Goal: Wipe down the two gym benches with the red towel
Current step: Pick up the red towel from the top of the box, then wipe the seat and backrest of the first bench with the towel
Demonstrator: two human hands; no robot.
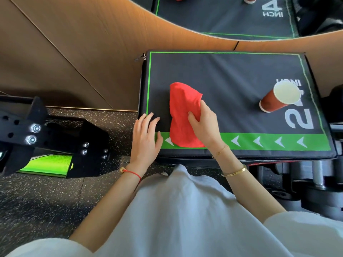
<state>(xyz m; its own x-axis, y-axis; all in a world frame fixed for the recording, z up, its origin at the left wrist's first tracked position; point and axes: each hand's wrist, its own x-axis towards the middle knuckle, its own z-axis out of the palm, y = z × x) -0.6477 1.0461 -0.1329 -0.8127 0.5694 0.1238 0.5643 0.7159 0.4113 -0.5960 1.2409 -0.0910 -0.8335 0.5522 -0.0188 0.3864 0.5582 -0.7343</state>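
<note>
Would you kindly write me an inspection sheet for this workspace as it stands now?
Surface: black padded box with green edging and a green arrow strip along the near edge.
Job's things: red towel lies crumpled on the box's left half.
Clutter: red paper cup stands on the box's right side, apart from the towel.
Hands: right hand grips the towel; left hand rests flat on the box's near left corner, fingers straight.
Cables: nothing seen.
Surroundings: speckled floor, black metal frame at left, wooden wall, mirror above.
</note>
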